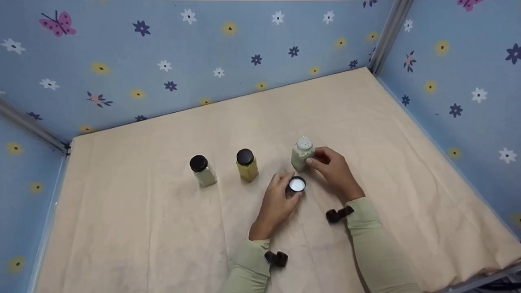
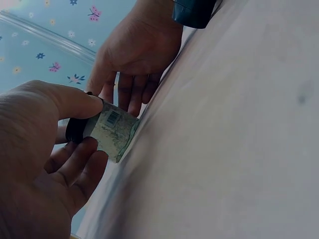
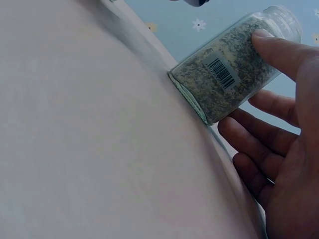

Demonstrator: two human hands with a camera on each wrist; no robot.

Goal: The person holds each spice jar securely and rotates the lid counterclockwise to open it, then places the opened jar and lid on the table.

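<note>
Left hand [image 1: 276, 201], lower centre of the head view: thumb and fingers pinch the black cap [image 1: 297, 185] by its rim, white liner facing up, remaining fingers loosely bent. Right hand [image 1: 337, 171], right of centre: thumb on one side of the herb jar [image 1: 301, 159], fingers on the far side, a light side grip. Jar is upright on the cloth [image 1: 163, 228], uncapped, just beyond the cap and apart from it.

Farther out, toward mid-left: yellow jar [image 1: 247, 172], then pale jar [image 1: 206, 177], both upright with black lids on.

Handling, my read: herb jar looks like glass, so stiff, smooth, a bit slippery, breakable if dropped; modest weight. Hold it mid-body across the flat sides, keep it upright. Cap should be very light and rigid; rim pinch is right.

View differences: only head shows the holes in the shaker top [image 1: 305, 143] and the cap's liner. Right wrist shows flaky green contents, a barcode label [image 3: 221, 73] and the base on the cloth. Left wrist has the cap overlapping the jar; can't judge the gap there.
</note>
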